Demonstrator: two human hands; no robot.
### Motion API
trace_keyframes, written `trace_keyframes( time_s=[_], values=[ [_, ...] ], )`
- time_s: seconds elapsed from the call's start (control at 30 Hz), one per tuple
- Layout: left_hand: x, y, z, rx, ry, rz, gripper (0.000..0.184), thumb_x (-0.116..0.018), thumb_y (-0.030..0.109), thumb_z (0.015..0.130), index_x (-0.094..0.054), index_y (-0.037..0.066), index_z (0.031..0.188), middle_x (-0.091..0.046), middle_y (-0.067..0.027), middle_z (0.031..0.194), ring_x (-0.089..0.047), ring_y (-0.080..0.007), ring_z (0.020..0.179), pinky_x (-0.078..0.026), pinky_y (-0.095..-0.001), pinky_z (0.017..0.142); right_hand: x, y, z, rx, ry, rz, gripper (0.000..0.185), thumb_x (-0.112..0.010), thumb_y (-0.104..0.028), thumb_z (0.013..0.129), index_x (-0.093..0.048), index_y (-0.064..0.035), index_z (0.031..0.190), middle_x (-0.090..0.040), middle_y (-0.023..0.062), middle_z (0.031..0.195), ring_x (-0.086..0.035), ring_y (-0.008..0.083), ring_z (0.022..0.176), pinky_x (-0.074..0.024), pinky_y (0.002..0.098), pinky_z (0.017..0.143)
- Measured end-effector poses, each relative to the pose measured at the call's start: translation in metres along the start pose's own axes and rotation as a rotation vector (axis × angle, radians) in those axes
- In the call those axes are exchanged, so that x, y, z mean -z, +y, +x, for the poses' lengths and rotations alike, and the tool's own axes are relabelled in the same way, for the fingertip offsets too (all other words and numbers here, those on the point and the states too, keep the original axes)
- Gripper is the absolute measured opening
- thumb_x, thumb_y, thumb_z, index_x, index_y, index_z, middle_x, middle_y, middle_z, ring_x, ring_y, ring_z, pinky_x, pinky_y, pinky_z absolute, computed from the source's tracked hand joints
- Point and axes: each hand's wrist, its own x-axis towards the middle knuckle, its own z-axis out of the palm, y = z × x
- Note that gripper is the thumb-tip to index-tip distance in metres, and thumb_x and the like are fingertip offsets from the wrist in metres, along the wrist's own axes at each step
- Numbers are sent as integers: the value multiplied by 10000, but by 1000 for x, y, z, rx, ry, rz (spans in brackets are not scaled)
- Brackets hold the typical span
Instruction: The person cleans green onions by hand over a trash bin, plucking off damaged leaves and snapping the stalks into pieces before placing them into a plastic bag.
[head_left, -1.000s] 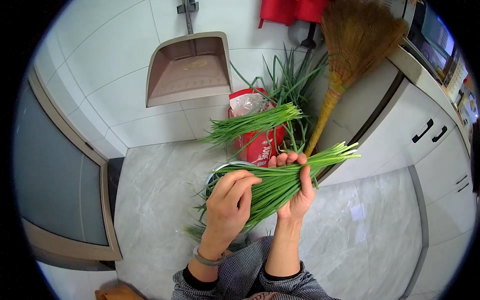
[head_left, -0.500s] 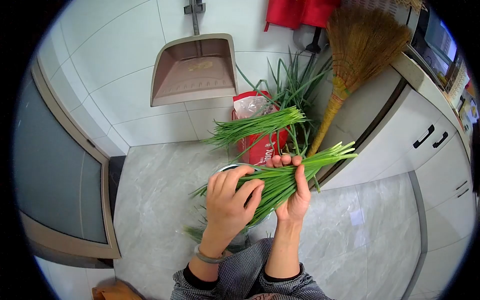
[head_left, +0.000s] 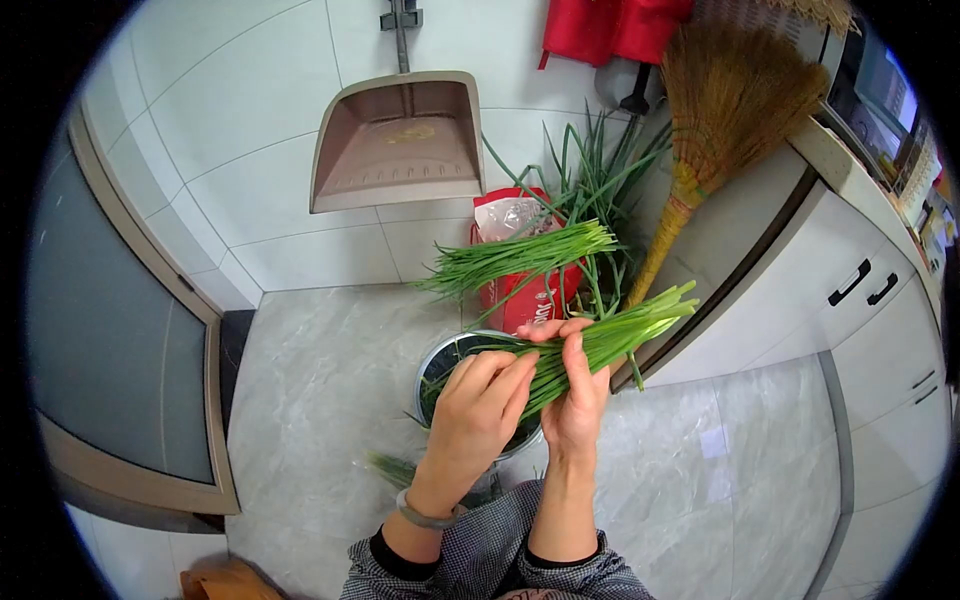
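Note:
My right hand (head_left: 575, 400) is wrapped round a bunch of green chives (head_left: 625, 335), its pale ends pointing up to the right. Against the bunch's left part, my left hand (head_left: 485, 405) is closed with fingertips pinched on the leaves; a grey bangle is on that wrist. Beneath the hands stands a round bin (head_left: 424, 372) with a pale rim and dark inside, partly hidden. A second bunch of chives (head_left: 530, 252) lies across the top of a red bag (head_left: 520, 308) just beyond.
A dustpan (head_left: 400, 145) hangs on the tiled wall, with a broom (head_left: 725, 110) to its right. Long green plants (head_left: 600, 170) stand behind the bag. White cabinets (head_left: 800, 280) are on the right, a door (head_left: 125, 350) on the left. More greens (head_left: 393, 468) lie low by the bin.
The held bunch has shifted slightly left and its leaf ends are drawn in under my left hand, showing more of the bin. My left fingers have closed together. The view has shifted slightly.

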Motion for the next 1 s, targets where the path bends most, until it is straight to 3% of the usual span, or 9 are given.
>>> trace_keyframes(
  time_s=[0.23, 0.43, 0.5, 0.6, 0.63, 0.7, 0.77, 0.9, 1.0],
  values=[
    [0, 2, 1, 30, 15, -4, 207, -670, -51, 746, -682, 33, 934, -581, -89, 846, -604, -240, 738, -495, -323, 639, -3, 9, 0, 92, 9, -27, 139, -513, -156, 980, -479, -21, 979, -503, 59, 768, -536, 189, 775, -461, 407, 869],
    [3, -20, 6, 113, 118, -28, 214, -635, -22, 799, -672, 48, 999, -617, -94, 783, -627, -205, 700, -498, -299, 645, 8, 1, 4, 114, 67, -39, 147, -508, -173, 984, -477, -29, 984, -494, 54, 772, -525, 189, 781, -463, 400, 846],
    [13, -27, 6, 531, 126, -186, 175, -613, 16, 855, -675, 34, 1018, -676, -87, 776, -656, -166, 719, -508, -278, 683, 20, -10, 8, 155, 85, 50, 179, -488, -225, 998, -475, -50, 965, -459, 30, 763, -499, 173, 765, -464, 393, 827],
    [5, -93, -29, 618, 40, -211, 161, -617, 68, 885, -677, 10, 1023, -705, -88, 802, -668, -151, 739, -513, -261, 722, 39, -26, 9, 108, 119, 462, 179, -460, -264, 1009, -497, -95, 965, -408, -11, 742, -447, 133, 738, -435, 352, 858],
    [2, -109, -38, 638, -21, -261, 167, -621, 72, 884, -674, 6, 1028, -703, -90, 800, -667, -153, 736, -513, -259, 725, 40, -26, 9, 110, 116, 459, 179, -460, -264, 1009, -497, -95, 965, -408, -11, 742, -447, 133, 738, -435, 352, 858],
    [2, -113, -43, 589, -66, -311, 174, -617, 61, 880, -672, 4, 1034, -704, -103, 875, -664, -158, 769, -512, -254, 743, 50, -31, 10, 95, 129, 595, 178, -451, -265, 1013, -498, -102, 958, -395, -19, 736, -440, 125, 729, -425, 349, 862],
    [4, -104, -35, 407, 61, -93, 149, -624, 16, 851, -678, 8, 989, -686, -112, 955, -660, -198, 823, -520, -275, 730, 54, -28, 11, 119, 113, 423, 174, -482, -257, 1003, -488, -93, 943, -390, -18, 730, -435, 119, 720, -429, 363, 846],
    [37, -32, 8, 417, 192, 10, 152, -635, -3, 823, -687, 27, 963, -660, -91, 974, -627, -186, 809, -507, -296, 707, 34, -24, 9, 77, 184, 157, 152, -513, -214, 992, -483, -79, 931, -400, -13, 739, -430, 113, 707, -427, 320, 764],
    [44, 2, 29, 267, 213, 12, 140, -675, 11, 799, -692, 47, 933, -641, -68, 916, -608, -191, 782, -490, -315, 685, 28, -13, 6, 31, 173, 34, 122, -554, -163, 968, -485, -62, 964, -437, 3, 738, -441, 121, 680, -433, 312, 703]
  ],
)
